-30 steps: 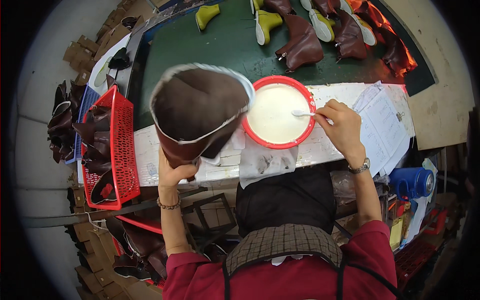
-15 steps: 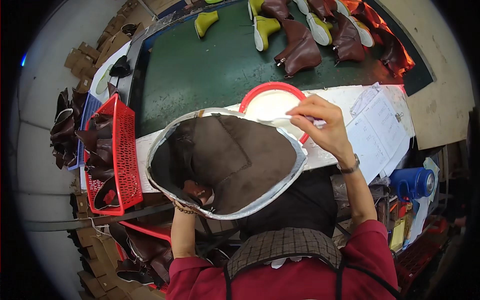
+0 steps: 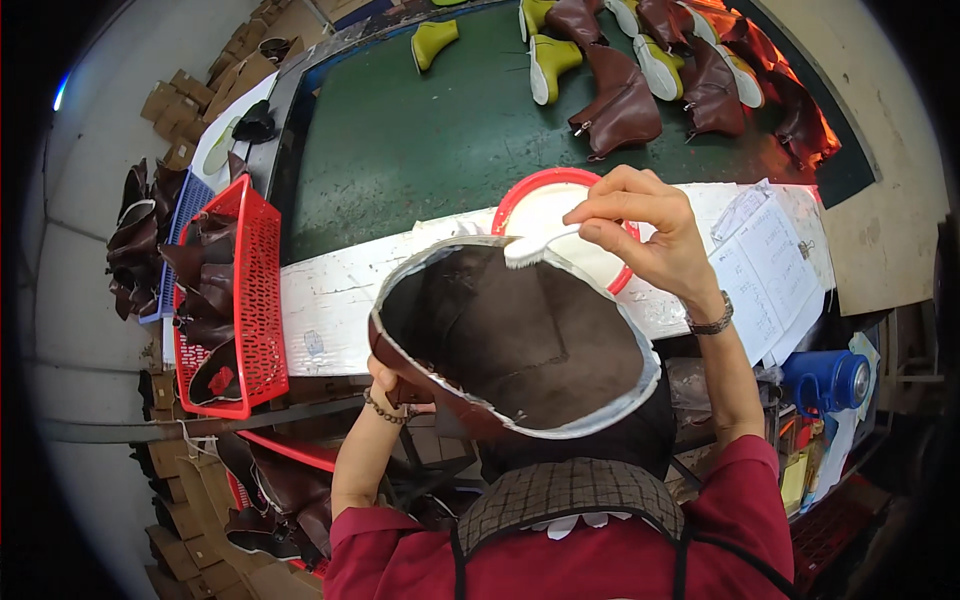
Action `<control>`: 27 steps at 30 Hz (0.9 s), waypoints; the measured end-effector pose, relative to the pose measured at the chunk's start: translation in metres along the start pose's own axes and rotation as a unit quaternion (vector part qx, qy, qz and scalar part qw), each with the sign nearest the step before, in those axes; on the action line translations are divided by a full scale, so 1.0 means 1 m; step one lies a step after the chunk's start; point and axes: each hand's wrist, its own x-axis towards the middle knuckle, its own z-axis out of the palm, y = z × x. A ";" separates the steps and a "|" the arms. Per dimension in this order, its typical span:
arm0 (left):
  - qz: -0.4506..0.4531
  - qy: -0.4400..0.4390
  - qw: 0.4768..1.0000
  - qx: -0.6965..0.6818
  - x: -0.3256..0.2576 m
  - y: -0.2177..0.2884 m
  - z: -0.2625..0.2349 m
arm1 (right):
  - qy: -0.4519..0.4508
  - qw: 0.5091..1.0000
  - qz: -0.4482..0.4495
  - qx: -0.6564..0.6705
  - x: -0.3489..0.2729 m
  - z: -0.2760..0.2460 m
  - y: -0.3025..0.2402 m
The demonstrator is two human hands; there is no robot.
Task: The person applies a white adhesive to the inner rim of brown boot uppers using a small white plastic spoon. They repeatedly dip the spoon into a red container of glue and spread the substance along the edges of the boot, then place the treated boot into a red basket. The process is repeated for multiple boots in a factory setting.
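Brown leather, its wide mouth turned upward, makes up the boot upper (image 3: pixel 560 330) held just on the wearer's side of the red-rimmed bowl (image 3: pixel 545 176). From here I see the left hand (image 3: pixel 386 384) gripping it from outside, to the left of the bowl and nearer the wearer, though most of the fingers are hidden behind the leather. The right hand (image 3: pixel 645 215), the nearer one to the bowl, reaches over its right side and pinches a white brush (image 3: pixel 540 246). The brush points leftward, its bristles at the upper's far edge; contact I can't quite make out. The mouth's long axis runs left to right, its right end sloping toward the wearer. Upper and hand cover part of the bowl. On the tabletop (image 3: pixel 345 285), papers (image 3: pixel 750 275) lie right of the bowl and brown boots (image 3: pixel 615 100) beyond it; well left of it stands a red basket (image 3: pixel 262 310).
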 end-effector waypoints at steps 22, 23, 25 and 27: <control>0.037 -0.009 0.998 -0.049 -0.002 0.016 -0.018 | 0.075 0.984 0.094 0.134 -0.049 0.019 0.029; 0.049 -0.005 0.997 -0.056 -0.004 0.019 -0.020 | 0.080 0.983 0.099 0.131 -0.053 0.018 0.028; 0.075 0.008 0.995 -0.068 -0.007 0.022 -0.024 | 0.088 0.982 0.110 0.124 -0.062 0.015 0.027; 0.114 0.030 0.990 -0.072 -0.013 0.026 -0.029 | 0.069 0.989 0.098 0.084 -0.066 0.011 0.028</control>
